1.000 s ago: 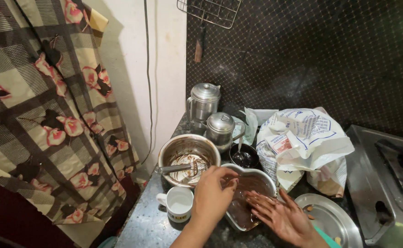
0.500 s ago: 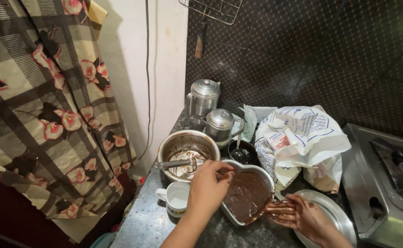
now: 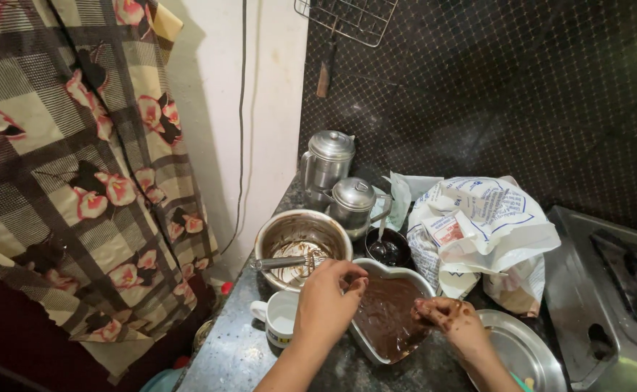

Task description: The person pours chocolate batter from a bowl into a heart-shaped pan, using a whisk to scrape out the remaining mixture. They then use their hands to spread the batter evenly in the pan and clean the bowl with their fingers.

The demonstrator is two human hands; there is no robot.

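While my left hand (image 3: 326, 305) grips the near rim of the white heart-shaped tin (image 3: 389, 317), my right hand (image 3: 453, 319) pinches its opposite edge. Brown batter already fills it between my palms; the steel mixing bowl (image 3: 302, 243) beyond my left knuckles looks scraped, whisk (image 3: 289, 261) resting inside.

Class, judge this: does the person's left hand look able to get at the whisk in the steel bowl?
Probably yes: the left hand rests on the heart-shaped pan rim, beside the steel bowl, and nothing covers the whisk.
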